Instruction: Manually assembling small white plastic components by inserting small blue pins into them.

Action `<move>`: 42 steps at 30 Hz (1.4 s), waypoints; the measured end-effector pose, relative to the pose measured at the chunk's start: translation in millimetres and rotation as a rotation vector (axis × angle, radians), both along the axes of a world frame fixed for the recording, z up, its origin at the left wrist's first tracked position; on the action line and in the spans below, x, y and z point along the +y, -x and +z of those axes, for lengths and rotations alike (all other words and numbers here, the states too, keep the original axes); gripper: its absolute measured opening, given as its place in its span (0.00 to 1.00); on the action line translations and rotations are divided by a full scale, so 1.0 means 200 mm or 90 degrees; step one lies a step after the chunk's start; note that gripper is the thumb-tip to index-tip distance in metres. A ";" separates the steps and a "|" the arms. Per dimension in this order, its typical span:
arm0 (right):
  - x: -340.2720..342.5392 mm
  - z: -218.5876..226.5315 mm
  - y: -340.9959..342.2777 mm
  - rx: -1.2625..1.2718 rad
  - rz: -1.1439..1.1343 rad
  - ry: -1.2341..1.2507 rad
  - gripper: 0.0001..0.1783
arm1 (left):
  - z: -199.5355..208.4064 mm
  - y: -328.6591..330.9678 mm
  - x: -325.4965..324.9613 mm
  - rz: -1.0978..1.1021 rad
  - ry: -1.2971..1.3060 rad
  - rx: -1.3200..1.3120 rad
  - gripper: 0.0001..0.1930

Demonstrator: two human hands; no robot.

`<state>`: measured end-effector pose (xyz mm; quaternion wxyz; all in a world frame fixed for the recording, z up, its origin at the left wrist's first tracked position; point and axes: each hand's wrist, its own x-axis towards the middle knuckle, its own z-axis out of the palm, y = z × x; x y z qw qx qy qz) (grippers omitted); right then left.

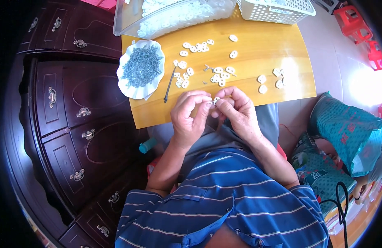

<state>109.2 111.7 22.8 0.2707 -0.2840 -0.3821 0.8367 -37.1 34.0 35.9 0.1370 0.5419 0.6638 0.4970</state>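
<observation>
Close to the table's near edge, my two hands meet in front of my body. My right hand (242, 110) pinches a small white oval plastic piece with holes (216, 100) between thumb and fingers. My left hand (190, 113) is closed in a pinch right beside that piece; whatever is at its fingertips is too small to make out. Just beyond the hands lies a cluster of similar white two-hole pieces (222, 76), with a few loose screws (208, 67) by it. A thin dark screwdriver-like rod (169, 84) rests left of my left hand.
A white scalloped dish (123, 82) heaped with dark screws (142, 66) stands at the table's left. A clear bin (129, 25) and a white perforated basket (278, 15) fill the far edge. Dark drawers (71, 99) flank the left; teal bags (344, 132) lie at right.
</observation>
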 end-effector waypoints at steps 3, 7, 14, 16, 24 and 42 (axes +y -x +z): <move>0.00 0.00 0.00 -0.006 0.014 -0.001 0.07 | 0.00 0.00 0.00 -0.004 0.001 0.000 0.02; -0.01 0.00 0.01 0.005 0.011 -0.005 0.06 | 0.01 0.00 0.00 -0.006 0.003 -0.001 0.02; -0.01 0.01 0.01 -0.059 0.025 -0.041 0.05 | 0.03 0.01 -0.01 -0.016 0.045 -0.029 0.02; -0.02 0.01 0.01 -0.093 0.035 -0.066 0.05 | 0.02 0.01 -0.01 -0.014 0.041 -0.019 0.02; -0.01 0.00 0.00 -0.019 0.041 -0.053 0.06 | 0.00 0.03 -0.04 -0.032 0.047 -0.081 0.05; 0.07 0.00 -0.03 0.010 0.018 0.037 0.06 | -0.07 0.21 -0.03 0.113 0.122 0.258 0.11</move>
